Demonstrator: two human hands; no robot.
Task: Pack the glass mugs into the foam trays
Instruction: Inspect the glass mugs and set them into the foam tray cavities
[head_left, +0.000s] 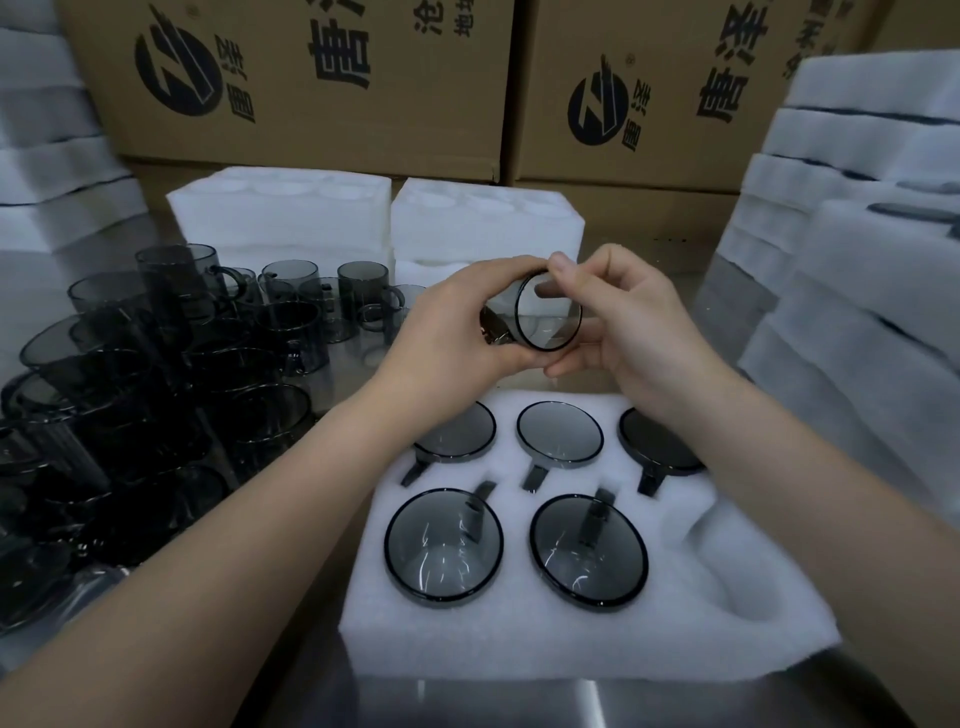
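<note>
Fingers first: the right hand's thumb (562, 266) sits on the top of the dark rim, and I can see its other fingertips curling under the bottom edge, so that hand pinches the rim top and bottom. The left hand (457, 317) wraps the body from the other side, fingers over the top and thumb underneath, gripping it firmly. Between them the mug (548, 317) lies on its side in the air, its mouth turned toward the camera and the right hand (623, 332); the handle looks tucked against the left palm (it's a dark smear there, I can't read it well).

Moving outward: the held mug hangs above the far edge of the foam tray (587, 623), not touching it. In that tray I count five seated mugs (444, 545), three in the far row and two in the near row, each handle lying in its slot. The near-right pocket (737, 566) shows bare foam.

To the left, loose mugs (171, 364) crowd the metal table (571, 701), some stacked. Behind the hands stand two white foam blocks (280, 218), then printed cardboard boxes (291, 78). Tall foam stacks (857, 260) rise on the right.
</note>
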